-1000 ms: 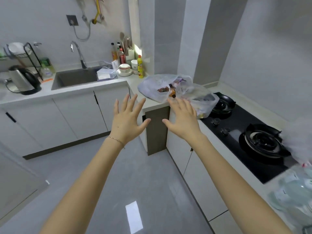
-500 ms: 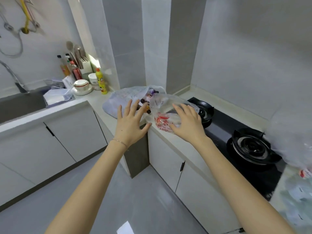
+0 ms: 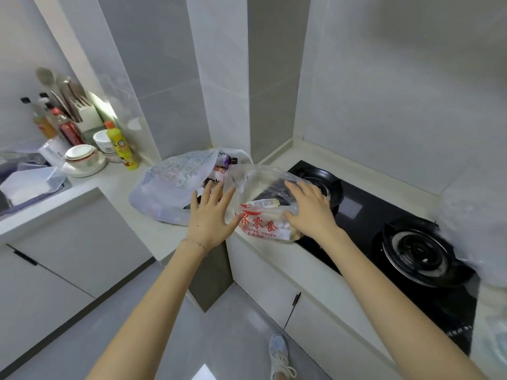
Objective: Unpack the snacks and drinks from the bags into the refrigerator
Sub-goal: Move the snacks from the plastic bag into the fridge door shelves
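Two plastic bags lie on the counter corner. The white bag (image 3: pixel 167 187) on the left gapes open and shows snack packs and a dark bottle cap inside. The clear bag with red print (image 3: pixel 260 215) lies beside it, partly over the hob. My left hand (image 3: pixel 210 215) hovers with spread fingers between the two bags, its fingertips at the white bag's mouth. My right hand (image 3: pixel 307 209) rests flat on the clear bag's right side, fingers straight. No refrigerator is in view.
A black gas hob (image 3: pixel 411 242) with two burners lies right of the bags. Another pale bag (image 3: pixel 477 220) hangs blurred at the right edge. A yellow bottle (image 3: pixel 120 146), bowls (image 3: pixel 82 157), sauce bottles and a knife block stand at the back left beside a plastic box (image 3: pixel 30 185).
I have stepped closer to the counter corner. Both hands moved forward from mid-air onto the bags; the right hand now lies on the clear bag.
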The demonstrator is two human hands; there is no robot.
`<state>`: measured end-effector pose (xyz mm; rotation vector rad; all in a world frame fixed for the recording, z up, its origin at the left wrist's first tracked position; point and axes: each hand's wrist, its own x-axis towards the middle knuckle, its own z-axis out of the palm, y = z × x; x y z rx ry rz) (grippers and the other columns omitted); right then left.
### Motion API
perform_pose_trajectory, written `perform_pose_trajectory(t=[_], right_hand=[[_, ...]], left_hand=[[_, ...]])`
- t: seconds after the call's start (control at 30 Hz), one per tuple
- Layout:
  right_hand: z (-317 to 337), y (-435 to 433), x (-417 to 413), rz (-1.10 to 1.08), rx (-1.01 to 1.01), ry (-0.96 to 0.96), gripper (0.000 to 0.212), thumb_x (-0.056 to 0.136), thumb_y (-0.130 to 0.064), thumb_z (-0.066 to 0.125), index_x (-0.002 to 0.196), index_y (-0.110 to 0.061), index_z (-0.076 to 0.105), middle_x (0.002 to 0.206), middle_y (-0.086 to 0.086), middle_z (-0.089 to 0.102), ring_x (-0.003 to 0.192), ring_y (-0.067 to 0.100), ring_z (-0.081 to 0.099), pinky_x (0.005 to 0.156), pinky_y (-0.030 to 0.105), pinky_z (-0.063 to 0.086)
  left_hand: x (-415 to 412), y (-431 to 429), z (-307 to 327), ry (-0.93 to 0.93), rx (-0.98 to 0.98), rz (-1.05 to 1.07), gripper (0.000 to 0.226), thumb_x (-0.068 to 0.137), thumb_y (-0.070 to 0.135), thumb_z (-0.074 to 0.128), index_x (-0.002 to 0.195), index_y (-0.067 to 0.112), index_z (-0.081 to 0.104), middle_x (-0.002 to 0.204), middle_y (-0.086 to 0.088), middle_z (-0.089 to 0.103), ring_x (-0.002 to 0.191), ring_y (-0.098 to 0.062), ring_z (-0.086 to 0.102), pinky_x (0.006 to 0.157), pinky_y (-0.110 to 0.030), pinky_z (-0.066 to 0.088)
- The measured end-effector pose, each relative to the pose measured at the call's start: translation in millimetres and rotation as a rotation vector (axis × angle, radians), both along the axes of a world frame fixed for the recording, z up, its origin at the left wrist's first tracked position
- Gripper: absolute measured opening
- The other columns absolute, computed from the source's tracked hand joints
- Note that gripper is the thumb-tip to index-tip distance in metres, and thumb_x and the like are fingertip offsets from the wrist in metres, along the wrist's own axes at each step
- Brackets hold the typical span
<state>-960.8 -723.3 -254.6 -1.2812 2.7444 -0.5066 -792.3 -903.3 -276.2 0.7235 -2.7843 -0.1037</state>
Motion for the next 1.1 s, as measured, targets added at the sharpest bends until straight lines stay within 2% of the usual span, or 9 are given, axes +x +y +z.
perform_pose_trajectory(t=[0.13,0.4,0.5,0.6,0.67,0.73,0.93,1.1], right_hand=[[-18,-26,-48,-0.007,0.007,-0.016,0.071,0.091,-0.039,0.057,0.152,-0.025,0.023,0.156,0.002,0.024,0.143,0.025,0.018,0.116,0.048,0.021],[-49,-80,-126,0.036,0.097,-0.074,0.068,0.094,-0.039,0.053,0.152,-0.024,0.022,0.156,0.003,0.024,0.144,0.027,0.017,0.115,0.046,0.024],[-65,-95,-139,0.062,0.121,-0.101,0.067,0.092,-0.037,0.055,0.151,-0.025,0.025,0.154,0.0,0.029,0.142,0.025,0.024,0.113,0.045,0.028],[-85,-103,-149,0.087,0.159,-0.156,0.07,0.091,-0.037,0.058,0.151,-0.027,0.025,0.154,-0.002,0.031,0.142,0.021,0.028,0.114,0.043,0.028],[-98,-107,-155,0.082,0.202,-0.181,0.072,0.09,-0.039,0.06,0.152,-0.027,0.024,0.154,-0.002,0.032,0.142,0.02,0.028,0.115,0.041,0.027],[-108,-108,-160,0.074,0.245,-0.193,0.07,0.092,-0.037,0.059,0.152,-0.026,0.024,0.154,-0.002,0.032,0.142,0.02,0.028,0.114,0.038,0.026],[-132,-111,-162,0.054,0.31,-0.263,0.065,0.093,-0.026,0.057,0.151,-0.025,0.026,0.151,-0.003,0.036,0.139,0.02,0.031,0.113,0.034,0.025],[-147,-115,-162,-0.001,0.339,-0.313,0.061,0.092,-0.029,0.056,0.148,-0.026,0.031,0.148,-0.004,0.041,0.135,0.021,0.037,0.111,0.034,0.028]], left_hand=[[-52,-29,-13,-0.035,0.017,-0.01,0.086,0.079,0.071,0.008,0.153,0.03,0.019,0.161,-0.002,0.014,0.15,-0.025,0.003,0.117,-0.051,-0.005],[-139,-73,-41,-0.164,0.061,-0.014,0.088,0.076,0.069,-0.003,0.154,0.03,0.01,0.162,0.0,0.008,0.149,-0.024,-0.005,0.118,-0.049,-0.005],[-156,-81,-60,-0.221,0.11,-0.042,0.09,0.076,0.068,-0.002,0.154,0.027,0.016,0.161,-0.001,0.014,0.149,-0.025,-0.001,0.117,-0.05,-0.005],[-169,-84,-78,-0.296,0.172,-0.075,0.077,0.086,0.065,0.013,0.152,0.027,0.021,0.162,0.0,0.011,0.149,-0.025,-0.003,0.117,-0.052,-0.008],[-179,-89,-89,-0.352,0.212,-0.1,0.062,0.097,0.055,0.03,0.152,0.027,0.021,0.162,0.002,0.008,0.149,-0.024,-0.005,0.117,-0.05,-0.008],[-188,-95,-100,-0.387,0.255,-0.125,0.058,0.099,0.049,0.036,0.151,0.027,0.022,0.162,0.002,0.008,0.149,-0.023,-0.006,0.117,-0.048,-0.008],[-214,-107,-125,-0.48,0.367,-0.192,0.063,0.097,0.041,0.047,0.152,0.026,0.02,0.161,-0.002,0.011,0.149,-0.024,-0.001,0.12,-0.046,-0.002],[-229,-120,-140,-0.617,0.461,-0.195,0.076,0.091,0.037,0.059,0.153,0.026,0.015,0.158,-0.006,0.017,0.146,-0.027,0.014,0.118,-0.044,0.017]])
